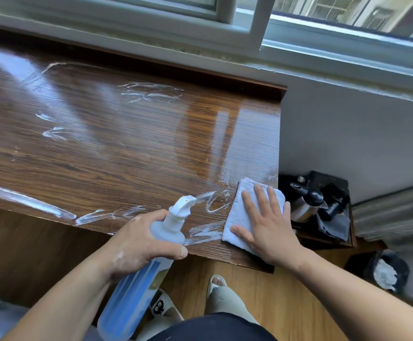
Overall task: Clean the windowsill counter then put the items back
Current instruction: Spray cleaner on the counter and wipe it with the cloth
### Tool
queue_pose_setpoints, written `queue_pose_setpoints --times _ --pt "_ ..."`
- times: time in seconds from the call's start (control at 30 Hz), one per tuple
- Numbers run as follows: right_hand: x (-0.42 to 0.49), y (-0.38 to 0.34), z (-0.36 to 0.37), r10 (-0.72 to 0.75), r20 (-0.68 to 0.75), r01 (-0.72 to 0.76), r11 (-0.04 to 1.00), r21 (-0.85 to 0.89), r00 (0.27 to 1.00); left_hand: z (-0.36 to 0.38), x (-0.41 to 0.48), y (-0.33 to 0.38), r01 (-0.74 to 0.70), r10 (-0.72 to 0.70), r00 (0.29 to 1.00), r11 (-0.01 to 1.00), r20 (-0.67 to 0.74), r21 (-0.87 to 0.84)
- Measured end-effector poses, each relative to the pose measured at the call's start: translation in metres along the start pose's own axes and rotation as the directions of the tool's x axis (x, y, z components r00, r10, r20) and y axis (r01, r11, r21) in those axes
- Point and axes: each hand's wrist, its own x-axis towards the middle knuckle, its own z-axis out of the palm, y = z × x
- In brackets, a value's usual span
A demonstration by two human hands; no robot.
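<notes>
From the head view, we are looking down on the brown wood-grain worktop [102,148] running under the window frame [225,25]. Its surface is shining wet, with white foam streaks [151,92] scattered across it and along its near edge.

The left hand [136,244] is gripping the spray bottle [126,301] around its neck, with the fingers [179,252] curled tight about it. The bottle is tilting, its white nozzle [184,205] pointing out over the near right part of the worktop (the blue-labelled body is hanging below the edge, in front of us).

The right hand [267,227] is lying flat on the folded white cloth [237,212], fingers [259,195] straight and spread. It is pressing the cloth down at the near right corner of the worktop, just beside loops of foam.

Off the right end and lower down, we are seeing a steel kettle [304,207] with a black lid and handle. It is sitting in a low tray [323,240] among other black things we cannot make out. Farther right, on the wooden floor [262,286], a dark bin [385,269] is holding something white. A slippered foot [216,283] is showing below the worktop edge.
</notes>
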Motion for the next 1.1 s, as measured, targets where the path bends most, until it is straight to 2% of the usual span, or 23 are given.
queue_pose_setpoints --times 0.13,0.27,0.37,0.43,0.53,0.67,0.73,0.83,1.0,1.1 --pt "0.05 0.008 -0.02 0.037 -0.019 -0.037 0.999 0.0 0.999 -0.003 -0.006 -0.005 0.01 -0.01 1.0 0.999 -0.011 -0.038" --pt "0.129 0.016 -0.048 0.233 -0.09 -0.216 0.962 0.166 0.968 -0.001 -0.011 -0.011 0.015 -0.016 1.0 0.997 -0.02 -0.073" --pt "0.157 0.008 -0.057 0.333 -0.066 -0.314 0.927 0.203 0.941 0.001 -0.014 -0.014 0.016 -0.016 1.0 0.993 0.003 -0.116" --pt "0.145 0.001 -0.051 0.293 -0.079 -0.276 0.945 0.173 0.953 0.002 -0.014 -0.014 0.012 -0.01 1.0 0.993 0.013 -0.121" --pt "0.083 -0.012 -0.024 0.139 -0.143 -0.136 0.99 0.033 0.98 0.002 -0.012 -0.012 0.001 0.002 1.0 0.991 0.017 -0.137" --pt "0.012 -0.031 0.003 0.007 -0.046 -0.009 0.999 -0.033 0.999 0.002 -0.007 -0.009 -0.014 0.018 0.999 0.989 0.029 -0.146" --pt "0.015 -0.032 0.003 0.014 -0.045 -0.015 0.999 -0.035 0.999 0.002 -0.006 -0.009 -0.011 0.013 1.0 0.99 0.02 -0.14" --pt "0.057 -0.028 -0.01 0.042 -0.116 -0.045 0.999 -0.024 0.992 0.002 -0.006 -0.008 -0.01 0.011 1.0 0.99 0.005 -0.141" --pt "0.155 -0.025 -0.047 0.174 -0.142 -0.156 0.98 0.126 0.974 0.004 -0.007 -0.009 -0.013 0.011 1.0 0.989 -0.009 -0.149" --pt "0.165 -0.032 -0.047 0.188 -0.156 -0.172 0.979 0.111 0.97 0.005 -0.008 -0.009 -0.018 0.015 1.0 0.989 -0.019 -0.149"
